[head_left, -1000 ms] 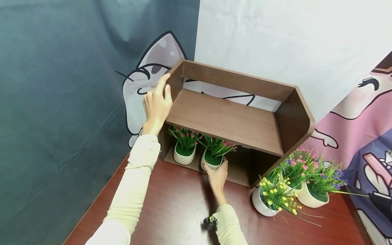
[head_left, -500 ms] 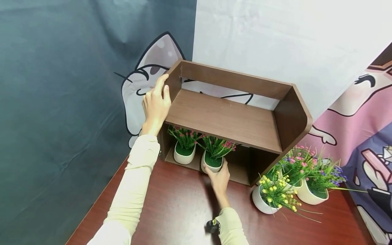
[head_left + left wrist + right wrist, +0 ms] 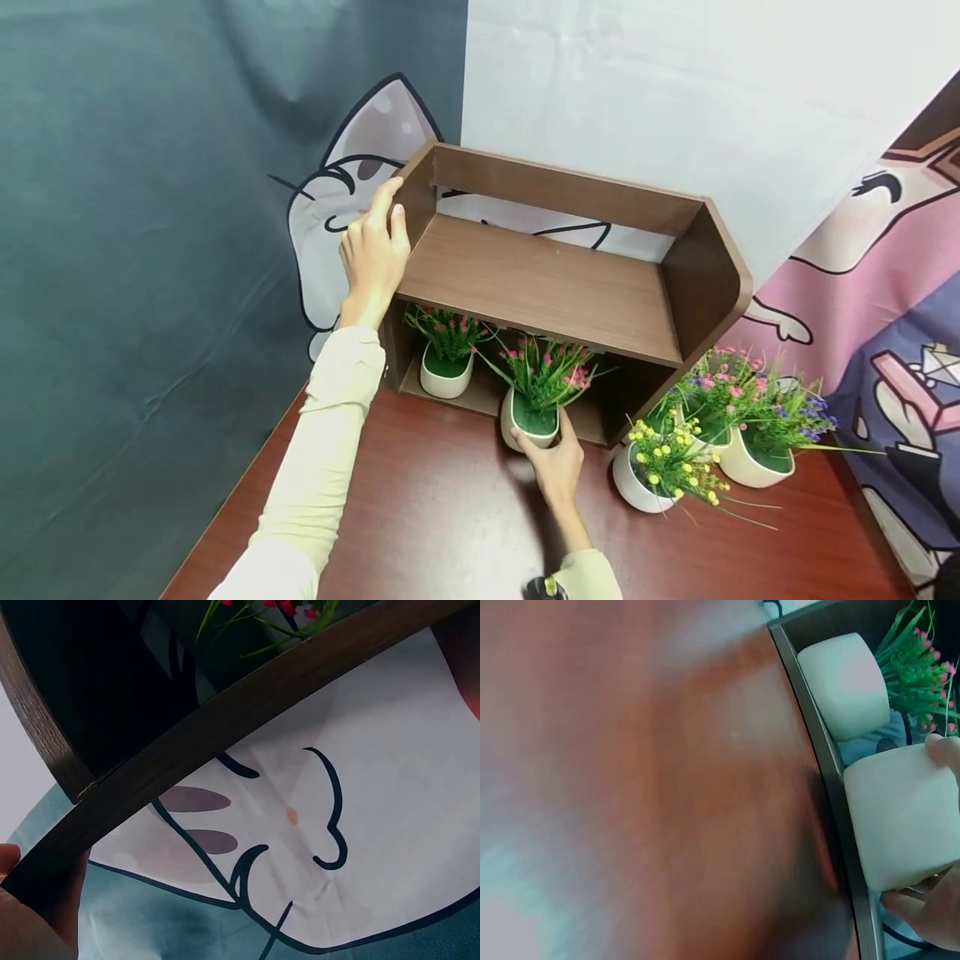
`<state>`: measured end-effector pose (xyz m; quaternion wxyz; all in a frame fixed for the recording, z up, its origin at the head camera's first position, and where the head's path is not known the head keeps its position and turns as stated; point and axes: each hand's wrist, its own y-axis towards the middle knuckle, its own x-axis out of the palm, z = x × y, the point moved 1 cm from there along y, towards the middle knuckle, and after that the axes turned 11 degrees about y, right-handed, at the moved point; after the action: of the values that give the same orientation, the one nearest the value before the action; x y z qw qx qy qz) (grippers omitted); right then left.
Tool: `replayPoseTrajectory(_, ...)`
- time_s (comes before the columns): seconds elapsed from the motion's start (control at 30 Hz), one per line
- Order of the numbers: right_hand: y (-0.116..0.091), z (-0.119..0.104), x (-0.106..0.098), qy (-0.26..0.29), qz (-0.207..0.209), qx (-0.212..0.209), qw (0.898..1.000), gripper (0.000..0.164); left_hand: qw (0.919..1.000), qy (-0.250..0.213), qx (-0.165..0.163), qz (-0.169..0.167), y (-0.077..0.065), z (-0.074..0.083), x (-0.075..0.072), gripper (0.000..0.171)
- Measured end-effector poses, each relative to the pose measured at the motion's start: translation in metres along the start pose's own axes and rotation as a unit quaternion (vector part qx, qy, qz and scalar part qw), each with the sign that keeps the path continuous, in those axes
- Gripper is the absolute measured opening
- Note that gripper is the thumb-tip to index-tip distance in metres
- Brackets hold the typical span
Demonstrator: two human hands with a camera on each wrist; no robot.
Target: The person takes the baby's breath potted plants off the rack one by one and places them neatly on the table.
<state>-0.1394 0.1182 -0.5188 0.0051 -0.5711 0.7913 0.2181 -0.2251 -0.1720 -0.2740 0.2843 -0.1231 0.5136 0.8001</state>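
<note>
My left hand (image 3: 375, 250) grips the upper left side panel of the brown wooden shelf (image 3: 540, 279). In the left wrist view, the panel edge (image 3: 142, 780) runs between thumb and fingers. At the lower compartment's front edge, my right hand (image 3: 558, 462) holds a white pot (image 3: 510, 421) with green grass and pink flowers (image 3: 551, 371), fingers and thumb on opposite sides. The right wrist view shows this same pot (image 3: 904, 814) between the fingertips. A second white pot with pink flowers (image 3: 447, 379) stands to its left inside the lower compartment.
Right of the shelf, a pot of yellow flowers (image 3: 641, 483) stands on the reddish table (image 3: 420, 500). Behind it are more pots, one with purple flowers (image 3: 757, 467). Printed curtains (image 3: 187, 250) hang behind and beside the shelf.
My right hand has drawn the held pot forward and slightly right, so its flowers now show in front of the upper board's edge. My left hand keeps its grip on the side panel.
</note>
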Motion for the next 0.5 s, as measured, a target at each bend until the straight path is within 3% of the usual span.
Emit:
replayPoseTrajectory(0.27, -0.039, -0.009, -0.038, -0.015, -0.017, -0.005, 1.000, 0.084, 0.9999, -0.002, 0.006, 0.008, -0.001, -0.003, 0.001, 0.034)
replayPoseTrajectory(0.5, -0.062, -0.014, -0.069, -0.052, -0.013, 0.006, 0.999, 0.086, 0.9999, -0.008, 0.007, 0.010, 0.000, -0.004, 0.003, 0.033)
